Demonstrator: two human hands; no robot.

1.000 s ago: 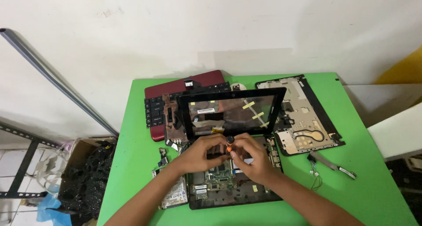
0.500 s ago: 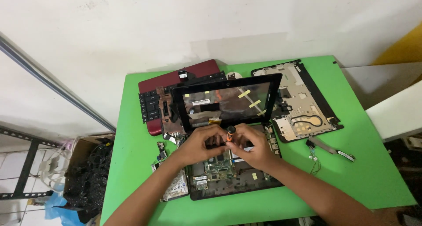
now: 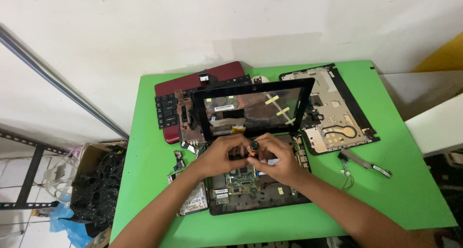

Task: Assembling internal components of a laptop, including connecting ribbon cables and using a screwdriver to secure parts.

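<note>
Both hands meet over opened black laptop base with exposed circuit board (image 3: 241,185), table centre-near. Right hand (image 3: 279,161) wrapped round small orange-and-black screwdriver (image 3: 252,148); left hand (image 3: 223,154) pinches its tip end. Tool light, stiff; grip at handle. Board fragile.

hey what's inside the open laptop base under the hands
Inside the laptop base, a green circuit board with stickers shows. The left hand and right hand, gripping a screwdriver, cover its rear part.

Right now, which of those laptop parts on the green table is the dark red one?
The lid at the table's far left edge, partly under the black keyboard. The other big parts are black or grey: the screen frame, the base, the cover.
</note>
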